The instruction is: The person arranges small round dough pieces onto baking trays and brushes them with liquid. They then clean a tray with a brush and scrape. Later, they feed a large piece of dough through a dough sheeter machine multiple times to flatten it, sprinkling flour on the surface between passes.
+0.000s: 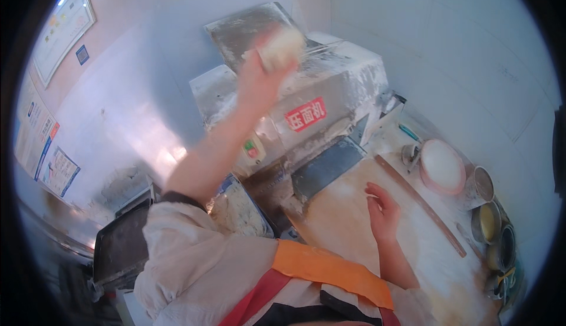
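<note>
My left hand (269,67) is raised over the top of a flour-dusted metal dough sheeter (327,87), gripping a pale, blurred piece of dough (283,48). Behind the dough a tilted metal feed plate (243,29) stands on the machine. The sheeter's front carries a red sign with writing and a green and red switch (250,148). My right hand (384,213) is above the floured work table (345,206), fingers slightly bent and apart, holding nothing. A dark outfeed plate (327,166) slopes from the machine towards the table.
On the table's right lie a long wooden stick (420,204), a bowl of white powder (442,166), a metal cup (479,183) and a container with yellow contents (487,222). A floury bin (241,206) stands below the machine. A dark tray (121,244) is at left.
</note>
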